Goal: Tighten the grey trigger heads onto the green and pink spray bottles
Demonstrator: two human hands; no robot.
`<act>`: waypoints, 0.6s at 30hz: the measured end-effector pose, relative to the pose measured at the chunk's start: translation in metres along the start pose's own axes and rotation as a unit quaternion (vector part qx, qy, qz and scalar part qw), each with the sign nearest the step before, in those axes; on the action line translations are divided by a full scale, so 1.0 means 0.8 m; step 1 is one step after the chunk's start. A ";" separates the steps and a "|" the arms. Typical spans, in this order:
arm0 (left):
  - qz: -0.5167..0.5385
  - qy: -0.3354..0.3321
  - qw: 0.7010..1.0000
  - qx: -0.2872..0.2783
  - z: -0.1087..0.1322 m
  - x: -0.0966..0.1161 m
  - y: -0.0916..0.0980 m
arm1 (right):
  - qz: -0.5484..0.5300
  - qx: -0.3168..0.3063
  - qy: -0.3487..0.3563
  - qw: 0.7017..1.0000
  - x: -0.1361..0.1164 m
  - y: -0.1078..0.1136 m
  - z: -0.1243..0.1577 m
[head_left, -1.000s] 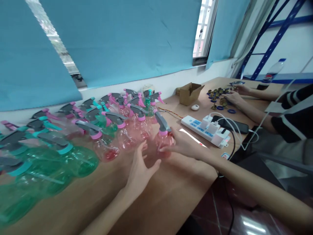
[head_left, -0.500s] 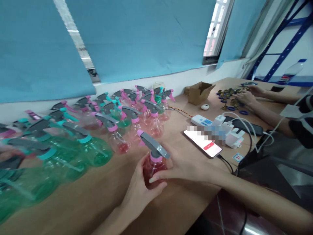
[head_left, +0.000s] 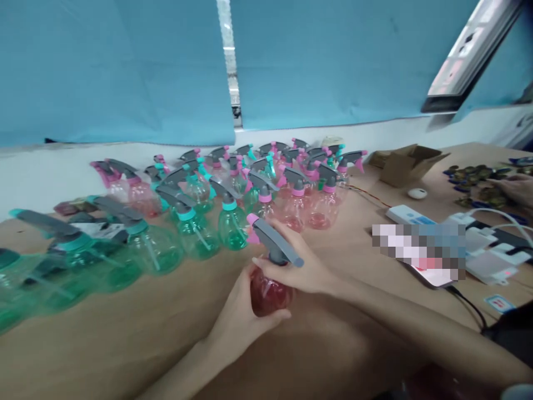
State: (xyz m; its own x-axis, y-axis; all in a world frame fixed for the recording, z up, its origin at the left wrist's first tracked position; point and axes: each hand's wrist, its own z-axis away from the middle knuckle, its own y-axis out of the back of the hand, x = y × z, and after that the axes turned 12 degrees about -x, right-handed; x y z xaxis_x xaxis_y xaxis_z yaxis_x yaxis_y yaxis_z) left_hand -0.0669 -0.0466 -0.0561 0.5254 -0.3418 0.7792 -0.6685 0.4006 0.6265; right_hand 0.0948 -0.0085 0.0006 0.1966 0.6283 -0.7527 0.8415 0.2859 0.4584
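Note:
Between my two hands is a pink spray bottle [head_left: 270, 291] with a grey trigger head and a pink nozzle, near the table's front. My left hand [head_left: 237, 311] wraps round the lower body from the left, thumb across the near side. Higher up, my right hand [head_left: 302, 261] is closed round the neck just below the spray head, its far fingers partly hidden. Behind it stand pink spray bottles [head_left: 295, 211] in a cluster. A row of green spray bottles [head_left: 154, 250] runs off to the left.
To the right lie a phone [head_left: 433, 272] with a cable and a white power strip [head_left: 410, 215] with chargers. Farther back are an open cardboard box [head_left: 408, 166], a white earbud case [head_left: 417, 193] and a co-worker's hand [head_left: 516, 189] by small brass-coloured parts.
The view has swung left, so the bottles and the phone appear farther right. My right hand has risen from the bottle's body to its neck. My left hand keeps its hold.

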 end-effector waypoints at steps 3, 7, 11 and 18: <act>-0.021 -0.003 1.000 -0.020 0.009 -0.011 0.017 | -0.025 0.001 0.003 1.000 0.000 -0.014 -0.009; -0.091 -0.015 0.995 -0.025 0.016 -0.026 0.037 | -0.042 -0.015 -0.043 0.998 0.000 -0.015 -0.014; -0.160 -0.036 0.986 -0.025 0.017 -0.038 0.045 | -0.021 -0.030 -0.048 0.998 0.006 -0.005 -0.012; -0.239 -0.043 0.969 -0.042 0.016 -0.045 0.041 | 0.036 0.014 -0.093 0.995 0.025 0.014 -0.008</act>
State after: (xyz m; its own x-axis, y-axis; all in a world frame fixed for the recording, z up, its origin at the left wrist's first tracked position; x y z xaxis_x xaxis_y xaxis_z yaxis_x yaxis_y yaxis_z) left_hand -0.1144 -0.0321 -0.0640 0.7164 -0.5734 0.3975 -0.3131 0.2449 0.9176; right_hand 0.1049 0.0117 -0.0064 0.3440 0.5008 -0.7942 0.8353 0.2232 0.5025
